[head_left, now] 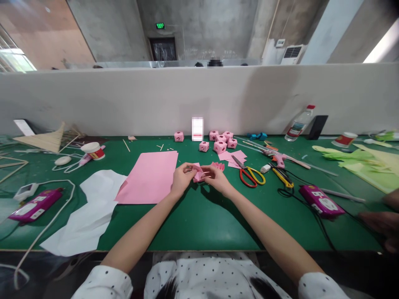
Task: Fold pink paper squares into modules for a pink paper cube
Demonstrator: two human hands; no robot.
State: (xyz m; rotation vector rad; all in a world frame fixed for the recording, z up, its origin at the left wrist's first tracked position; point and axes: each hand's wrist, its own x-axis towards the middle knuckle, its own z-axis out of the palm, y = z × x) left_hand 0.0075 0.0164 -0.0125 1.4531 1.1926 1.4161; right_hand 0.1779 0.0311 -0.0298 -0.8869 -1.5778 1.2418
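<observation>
My left hand and my right hand meet over the green table, both pinching a small folded piece of pink paper between their fingertips. A large pink paper sheet lies flat just left of my left hand. Another folded pink piece rests just behind my right hand. Several finished pink paper cubes stand in a cluster further back near the white partition. Red and yellow handled scissors lie to the right of my right hand.
White paper sheets lie at the left front. Purple power strips sit at left and right, with cables. A glue gun, a plastic bottle, green paper strips and another person's hand are at right.
</observation>
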